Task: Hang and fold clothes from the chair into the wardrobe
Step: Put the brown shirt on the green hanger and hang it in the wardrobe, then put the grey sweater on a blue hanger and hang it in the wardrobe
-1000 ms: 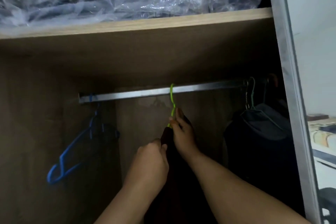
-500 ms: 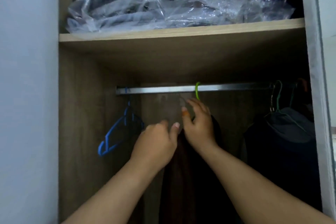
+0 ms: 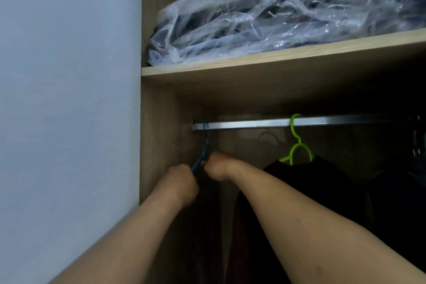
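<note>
**Both hands at the blue hanger, far left of the rail**

I see the blue hanger (image 3: pixel 202 159) at the left end of the metal rail (image 3: pixel 253 124), its hook looped over the rail close to the wardrobe's side panel (image 3: pixel 159 136). Only a short slanted piece of it shows between my two hands; the rest is hidden.

My left hand (image 3: pixel 178 185) is curled into a fist around the lower part of that blue piece. My right hand (image 3: pixel 217 165) sits just beside it, higher and to the right, fingers curled in at the same hanger. The fingertips are turned away from the camera and in shadow, so I cannot tell whether the right hand actually has hold of it.

To the right, well apart from the hands, a green hanger (image 3: pixel 297 145) hangs from the rail with a dark garment (image 3: pixel 322 182) draped on it. My right forearm crosses in front of the garment's left side. More dark clothing (image 3: pixel 405 191) hangs at the far right, too dim to make out.

Above the rail is a wooden shelf (image 3: pixel 265 62). On it lies a crumpled clear plastic bag (image 3: pixel 265 14) with dark items inside.

Left of the wardrobe stands a plain pale wall (image 3: pixel 69 87).
</note>
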